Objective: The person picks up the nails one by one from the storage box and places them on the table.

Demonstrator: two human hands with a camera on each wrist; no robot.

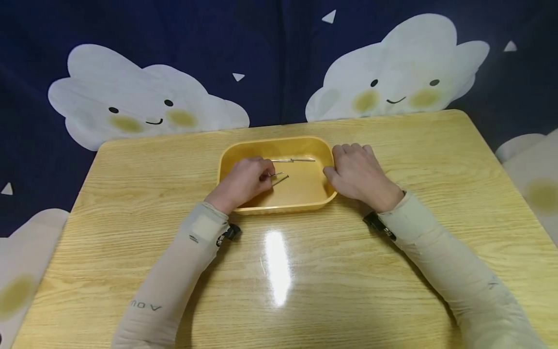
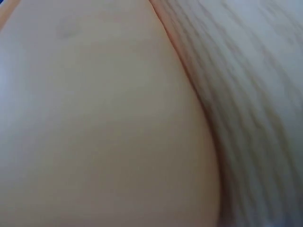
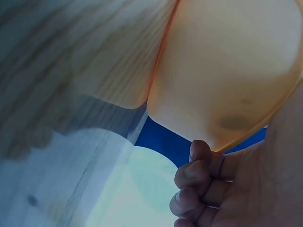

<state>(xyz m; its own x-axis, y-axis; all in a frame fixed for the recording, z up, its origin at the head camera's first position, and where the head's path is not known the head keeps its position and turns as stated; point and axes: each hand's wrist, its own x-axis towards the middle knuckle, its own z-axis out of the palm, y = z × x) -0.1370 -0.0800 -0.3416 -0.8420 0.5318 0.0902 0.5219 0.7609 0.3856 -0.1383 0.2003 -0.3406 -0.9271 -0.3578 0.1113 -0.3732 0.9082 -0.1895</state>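
A shallow yellow plastic tray (image 1: pixel 285 209) sits on the wooden table. Inside it, two long thin metal nails (image 1: pixel 302 160) lie along the far wall, nearly end to end. My left hand (image 1: pixel 245 180) reaches in at the left side, its thumb and fingers curled and pinching nails (image 1: pixel 281 181) whose ends stick out to the right. The fingers hide their other ends. At the tray's right end my right hand (image 1: pixel 359 172) grips the rim, thumb over the edge. In the right wrist view, curled fingers (image 3: pixel 196 172) show outside the tray wall (image 3: pixel 213 71).
The wooden table (image 1: pixel 144 179) spreads around the tray. A dark blue cloth (image 1: pixel 270 58) with white smiling clouds hangs behind and beside it. The left wrist view holds mostly the tray's blurred side (image 2: pixel 104 113).
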